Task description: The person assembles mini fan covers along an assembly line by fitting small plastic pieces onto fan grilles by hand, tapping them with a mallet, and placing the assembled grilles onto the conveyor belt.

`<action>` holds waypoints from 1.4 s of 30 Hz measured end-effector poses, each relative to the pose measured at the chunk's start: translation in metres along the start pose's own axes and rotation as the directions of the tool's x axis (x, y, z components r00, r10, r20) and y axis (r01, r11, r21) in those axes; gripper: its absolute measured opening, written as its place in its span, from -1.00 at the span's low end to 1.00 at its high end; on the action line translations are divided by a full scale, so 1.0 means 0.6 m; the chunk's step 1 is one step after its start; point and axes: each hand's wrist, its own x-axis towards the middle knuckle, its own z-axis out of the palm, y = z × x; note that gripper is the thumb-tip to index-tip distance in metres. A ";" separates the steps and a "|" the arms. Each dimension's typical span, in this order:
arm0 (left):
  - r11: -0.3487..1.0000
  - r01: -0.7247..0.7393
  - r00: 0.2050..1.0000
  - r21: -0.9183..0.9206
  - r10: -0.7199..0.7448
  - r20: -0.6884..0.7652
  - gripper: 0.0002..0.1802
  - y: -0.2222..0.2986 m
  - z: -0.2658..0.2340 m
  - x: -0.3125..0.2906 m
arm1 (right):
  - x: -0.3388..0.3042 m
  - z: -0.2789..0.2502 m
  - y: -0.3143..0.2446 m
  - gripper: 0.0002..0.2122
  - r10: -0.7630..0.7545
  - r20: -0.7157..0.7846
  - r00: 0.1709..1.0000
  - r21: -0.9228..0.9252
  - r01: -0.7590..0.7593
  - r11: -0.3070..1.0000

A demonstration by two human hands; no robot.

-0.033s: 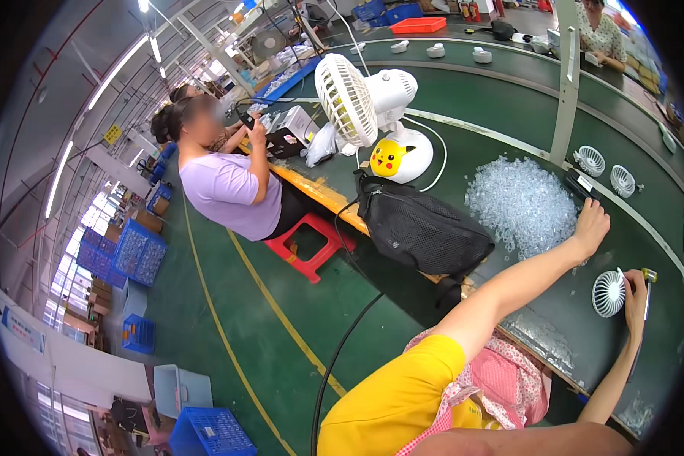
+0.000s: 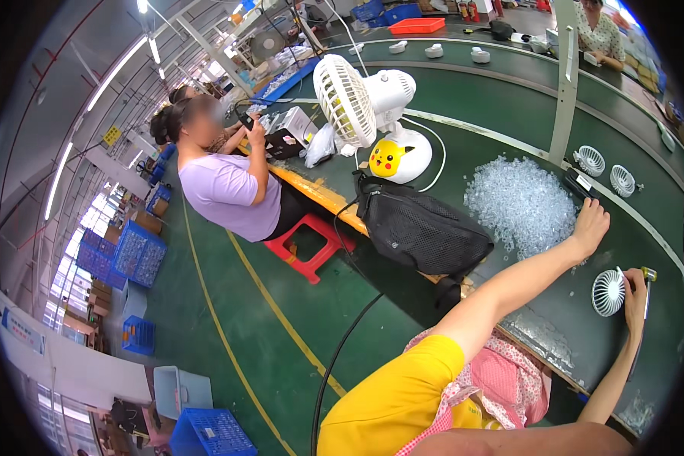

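My left hand (image 2: 592,228) reaches far over the bench, its fingers curled at the near end of a black box-shaped thing (image 2: 582,181) with a pale label. What lies between those fingertips is hidden. Beside this hand spreads a heap of small clear plastic pieces (image 2: 518,204). At the right, my right hand (image 2: 634,305) is closed at the side of a small white fan (image 2: 608,293) with a round grille. A slim rod-like tool with a brass-coloured end (image 2: 649,275) runs along that hand; whether the fingers grip it too is unclear.
Two small white fans (image 2: 590,160) lie beyond a metal post (image 2: 565,91). A larger white fan (image 2: 345,100) and a black mesh bag (image 2: 424,224) stand on the bench to the left. A person in a lilac shirt (image 2: 219,182) sits near a red stool (image 2: 310,247).
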 end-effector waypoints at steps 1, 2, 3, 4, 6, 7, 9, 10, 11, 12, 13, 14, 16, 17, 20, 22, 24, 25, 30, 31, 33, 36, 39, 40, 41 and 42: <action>1.000 -0.003 1.000 -0.006 0.003 0.004 -0.93 0.003 -0.001 -0.005 | -0.001 0.002 -0.006 -0.95 0.029 0.009 1.000 0.022 -0.029 0.999; 0.996 0.005 0.998 -0.091 -0.011 -0.059 -0.95 0.009 -0.008 -0.012 | -0.003 0.001 -0.012 -0.95 0.059 0.015 0.998 0.043 -0.059 0.997; 0.984 0.010 0.992 -0.175 -0.031 -0.119 -0.97 0.015 -0.016 -0.019 | -0.004 0.000 -0.020 -0.93 0.126 0.023 0.992 0.082 -0.127 0.988; 0.983 0.005 0.993 -0.181 -0.026 -0.117 -0.97 0.022 -0.028 -0.027 | -0.006 -0.002 -0.028 -0.93 0.132 0.018 0.991 0.081 -0.133 0.988; 0.774 0.063 0.992 -0.630 -0.118 -0.046 -0.95 0.035 -0.057 -0.050 | -0.009 -0.001 -0.035 -0.89 0.195 -0.013 0.981 0.167 -0.190 0.967; 0.729 0.020 0.982 -0.684 -0.142 -0.123 -0.90 0.039 -0.080 -0.059 | -0.005 0.000 -0.035 -0.86 0.193 -0.011 0.981 0.191 -0.188 0.963; 0.578 0.154 0.980 -0.801 -0.191 0.051 -0.89 0.043 -0.090 -0.066 | -0.005 0.005 -0.042 -0.86 0.220 -0.017 0.975 0.309 -0.204 0.929; 0.404 0.295 0.951 -0.866 -0.212 0.225 -0.88 0.044 -0.099 -0.068 | -0.004 0.008 -0.052 -0.86 0.241 -0.015 0.970 0.420 -0.213 0.882; 0.180 0.346 0.924 -0.921 -0.236 0.301 -0.86 0.045 -0.106 -0.062 | -0.003 0.011 -0.057 -0.86 0.242 -0.018 0.970 0.463 -0.206 0.862; 0.179 0.349 0.922 -0.920 -0.239 0.304 -0.86 0.047 -0.110 -0.061 | -0.006 0.016 -0.058 -0.86 0.243 -0.014 0.970 0.462 -0.209 0.862; 0.027 0.376 0.901 -0.926 -0.244 0.358 -0.84 0.048 -0.110 -0.059 | -0.008 0.023 -0.059 -0.86 0.220 -0.039 0.975 0.477 -0.175 0.861; -0.126 0.393 0.879 -0.911 -0.240 0.413 -0.83 0.049 -0.111 -0.057 | -0.009 0.030 -0.061 -0.86 0.197 -0.065 0.978 0.491 -0.140 0.860; -0.155 0.397 0.874 -0.905 -0.238 0.424 -0.81 0.049 -0.112 -0.059 | -0.010 0.042 -0.072 -0.86 0.192 -0.073 0.979 0.491 -0.132 0.861; -0.199 0.439 0.844 -0.876 -0.241 0.478 -0.80 0.049 -0.112 -0.060 | -0.011 0.048 -0.081 -0.86 0.183 -0.087 0.979 0.504 -0.115 0.856; -0.244 0.502 0.802 -0.830 -0.228 0.552 -0.84 0.053 -0.117 -0.061 | -0.015 0.058 -0.086 -0.87 0.172 -0.102 0.980 0.512 -0.097 0.854; -0.232 0.519 0.790 -0.823 -0.237 0.565 -0.85 0.055 -0.123 -0.061 | -0.016 0.061 -0.091 -0.86 0.175 -0.071 0.982 0.487 -0.120 0.865; -0.234 0.517 0.790 -0.823 -0.239 0.564 -0.84 0.052 -0.129 -0.061 | -0.014 0.066 -0.098 -0.86 0.163 -0.083 0.983 0.482 -0.104 0.870; -0.238 0.517 0.791 -0.822 -0.234 0.565 -0.83 0.053 -0.127 -0.062 | -0.015 0.066 -0.093 -0.86 0.173 -0.078 0.982 0.479 -0.115 0.870; -0.221 0.489 0.813 -0.844 -0.236 0.533 -0.80 0.062 -0.117 -0.065 | -0.020 0.062 -0.083 -0.85 0.175 -0.126 0.976 0.486 -0.093 0.869; -0.195 0.473 0.823 -0.859 -0.251 0.510 -0.79 0.062 -0.114 -0.067 | -0.017 0.065 -0.089 -0.85 0.164 -0.126 0.978 0.468 -0.087 0.880; -0.211 0.502 0.804 -0.839 -0.244 0.542 -0.78 0.058 -0.118 -0.067 | -0.015 0.064 -0.109 -0.86 0.158 -0.129 0.979 0.438 -0.086 0.895; -0.103 0.494 0.826 -0.863 -0.255 0.503 -0.76 0.046 -0.119 -0.072 | -0.009 0.072 -0.132 -0.88 0.179 -0.133 0.975 0.395 -0.113 0.911; 0.204 0.412 0.904 -0.888 -0.215 0.370 -0.77 0.058 -0.130 -0.071 | -0.020 0.067 -0.121 -0.89 0.153 -0.190 0.970 0.377 -0.071 0.924; 0.275 0.315 0.944 -0.909 -0.189 0.270 -0.76 0.061 -0.132 -0.073 | -0.020 0.064 -0.125 -0.89 0.122 -0.213 0.969 0.359 -0.039 0.932; 0.292 0.340 0.938 -0.894 -0.170 0.301 -0.78 0.071 -0.142 -0.072 | -0.027 0.058 -0.119 -0.89 0.152 -0.202 0.967 0.379 -0.065 0.923; 0.352 0.310 0.950 -0.883 -0.137 0.279 -0.79 0.067 -0.146 -0.074 | -0.025 0.055 -0.130 -0.89 0.149 -0.206 0.967 0.371 -0.064 0.926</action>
